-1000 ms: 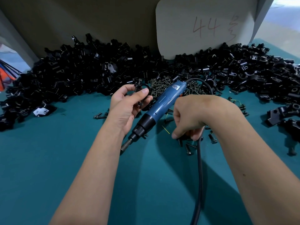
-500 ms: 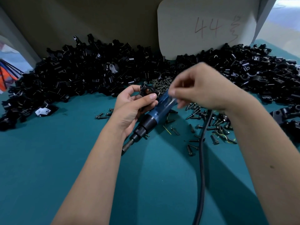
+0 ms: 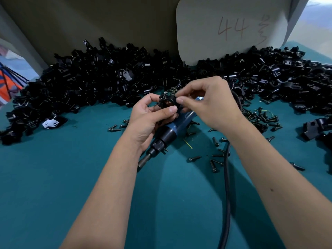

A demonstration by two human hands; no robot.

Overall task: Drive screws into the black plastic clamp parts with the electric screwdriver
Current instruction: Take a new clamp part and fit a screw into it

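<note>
While the left hand (image 3: 150, 117) grips the clamp part (image 3: 167, 103) above the electric screwdriver (image 3: 172, 132), the right hand (image 3: 206, 105) pinches what looks like a screw, which should seat straight in its hole.

A single head-worn wide-angle view looks forward and down from close above both forearms, with the left hand (image 3: 149, 119) and right hand (image 3: 210, 106) near frame centre and the green table (image 3: 53, 186) spreading beyond.

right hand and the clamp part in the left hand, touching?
Touching. The head view shows the right hand's fingertips pinching at the clamp part the left hand holds.
</note>
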